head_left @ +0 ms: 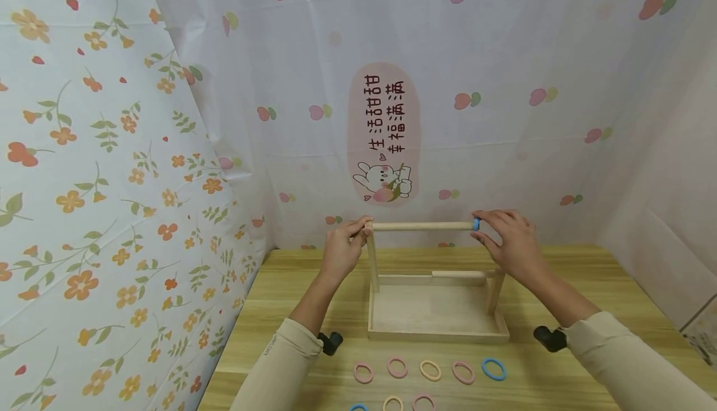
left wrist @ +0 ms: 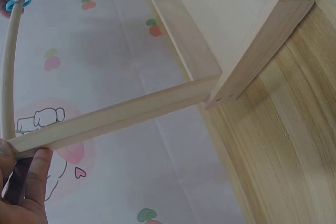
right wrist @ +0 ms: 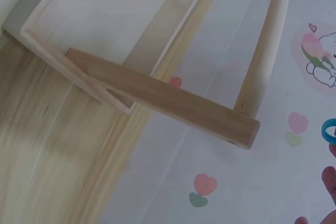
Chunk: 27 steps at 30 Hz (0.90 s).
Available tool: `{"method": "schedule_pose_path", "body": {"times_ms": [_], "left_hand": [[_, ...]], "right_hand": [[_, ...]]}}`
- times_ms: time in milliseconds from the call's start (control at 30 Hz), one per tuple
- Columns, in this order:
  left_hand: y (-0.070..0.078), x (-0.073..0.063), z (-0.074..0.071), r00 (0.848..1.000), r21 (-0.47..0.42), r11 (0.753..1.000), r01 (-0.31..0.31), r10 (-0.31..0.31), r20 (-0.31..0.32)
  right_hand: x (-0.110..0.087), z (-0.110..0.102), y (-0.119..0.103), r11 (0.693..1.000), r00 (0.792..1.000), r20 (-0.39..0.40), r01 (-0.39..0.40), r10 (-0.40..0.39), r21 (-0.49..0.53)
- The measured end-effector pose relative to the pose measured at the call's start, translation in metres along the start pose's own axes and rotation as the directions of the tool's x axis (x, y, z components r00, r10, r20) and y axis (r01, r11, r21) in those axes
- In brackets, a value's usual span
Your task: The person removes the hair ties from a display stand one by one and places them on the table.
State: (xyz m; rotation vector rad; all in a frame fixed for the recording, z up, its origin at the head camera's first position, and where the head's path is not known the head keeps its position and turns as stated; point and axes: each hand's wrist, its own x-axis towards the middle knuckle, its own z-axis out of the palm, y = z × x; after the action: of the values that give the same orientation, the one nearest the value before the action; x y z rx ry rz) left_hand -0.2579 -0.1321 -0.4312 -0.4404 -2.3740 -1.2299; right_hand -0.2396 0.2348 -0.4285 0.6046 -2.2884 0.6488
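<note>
A wooden stand has a shallow tray base and two posts. From its taller left post, a long dowel runs out to the right. My left hand grips the top of that post with thumb and fingers. At the dowel's far end, my right hand pinches a small blue ring between thumb and fingers. In the left wrist view the ring overlaps the dowel's tip. The shorter right post carries a lower dowel pointing left.
Several loose rings lie in front of the stand, among them a pink ring, a yellow ring and a blue ring. Black objects show beside the sleeves. A patterned cloth hangs behind the wooden table.
</note>
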Motion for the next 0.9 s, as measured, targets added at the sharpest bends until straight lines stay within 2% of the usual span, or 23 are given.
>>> {"method": "schedule_pose_path", "body": {"times_ms": [300, 633, 900], "left_hand": [[0.001, 0.0, 0.0, 1.0, 0.007, 1.0, -0.008, 0.008, -0.007], [0.001, 0.0, -0.001, 1.0, 0.007, 1.0, -0.001, 0.001, -0.014], [0.002, 0.0, 0.0, 1.0, 0.003, 1.0, 0.0, 0.0, -0.01]], "right_hand": [[-0.005, -0.005, 0.009, 1.0, 1.0, -0.003, 0.02, -0.02, -0.021], [-0.011, -0.009, 0.019, 0.986, 0.986, -0.038, 0.165, -0.165, 0.014], [-0.018, -0.012, 0.018, 0.973, 0.972, -0.034, 0.231, -0.232, -0.018]]}}
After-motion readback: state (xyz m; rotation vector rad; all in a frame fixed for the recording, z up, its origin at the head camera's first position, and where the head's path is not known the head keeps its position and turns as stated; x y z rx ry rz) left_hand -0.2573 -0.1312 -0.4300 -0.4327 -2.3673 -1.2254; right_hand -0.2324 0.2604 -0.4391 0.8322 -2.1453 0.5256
